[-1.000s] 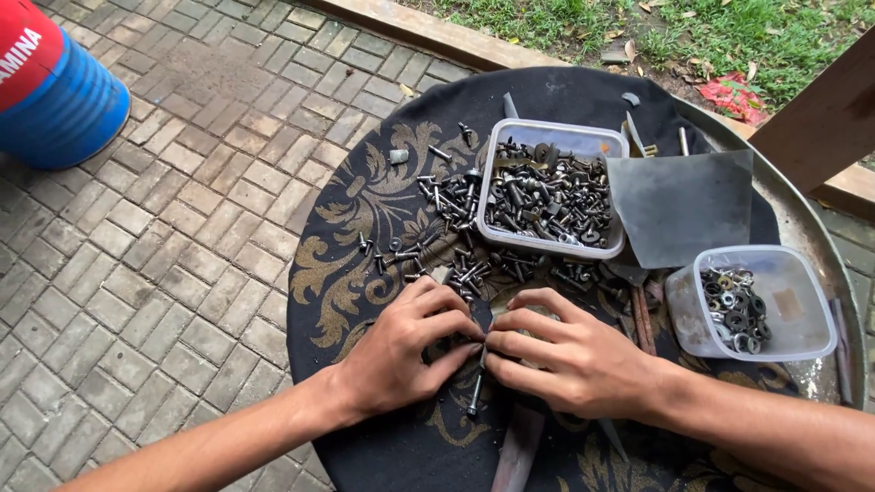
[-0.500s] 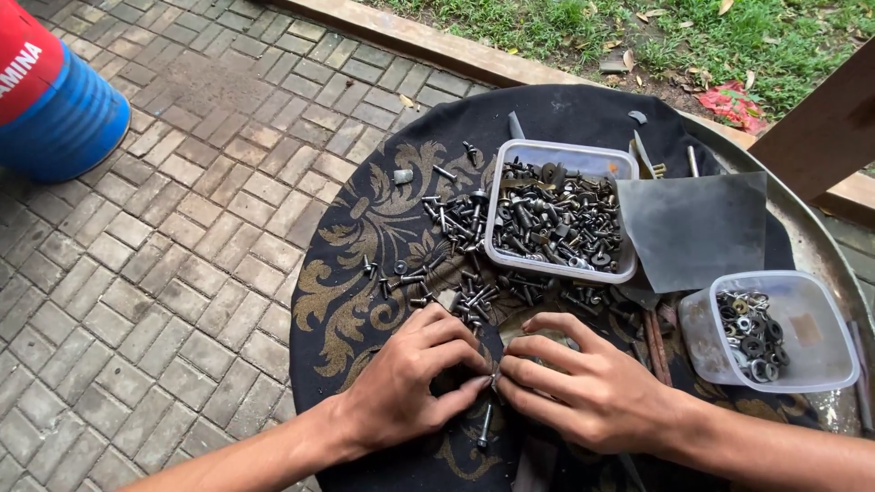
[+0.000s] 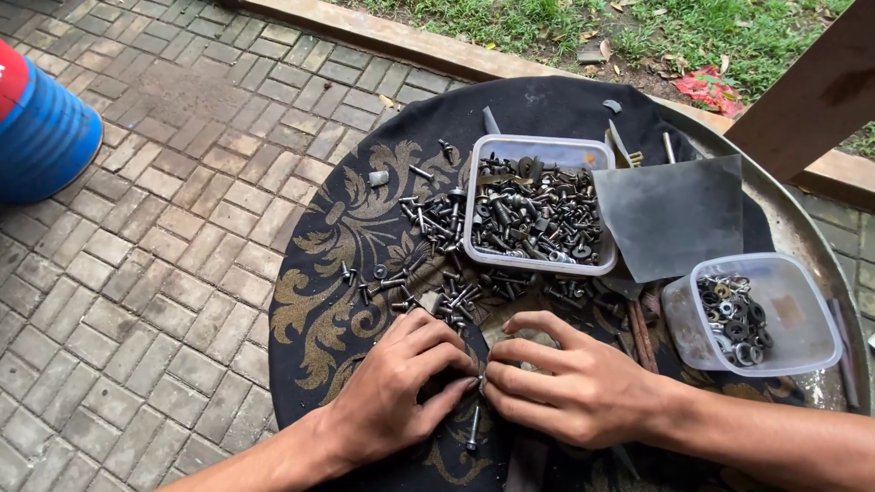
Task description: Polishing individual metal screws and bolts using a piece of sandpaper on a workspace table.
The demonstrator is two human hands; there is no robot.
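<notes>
My left hand (image 3: 401, 387) and my right hand (image 3: 570, 387) meet fingertip to fingertip over a black cloth with gold patterns (image 3: 346, 228). Together they pinch a small metal piece (image 3: 481, 380) between the fingertips; its kind is too small to tell. A long bolt (image 3: 473, 428) lies on the cloth just below the fingers. Loose bolts and screws (image 3: 428, 273) are scattered just beyond the hands.
A clear rectangular tub (image 3: 538, 205) full of dark bolts and nuts stands behind the scatter. A smaller clear tub (image 3: 775, 314) holding washers sits at the right, with a grey sheet (image 3: 670, 214) between them. All rest on a round metal tray (image 3: 802, 219). A blue barrel (image 3: 41, 132) stands on brick paving.
The camera view has shifted slightly. Both hands stay together at the near edge of the cloth, fingertips still working the same small piece; the bolt below them has barely moved.
</notes>
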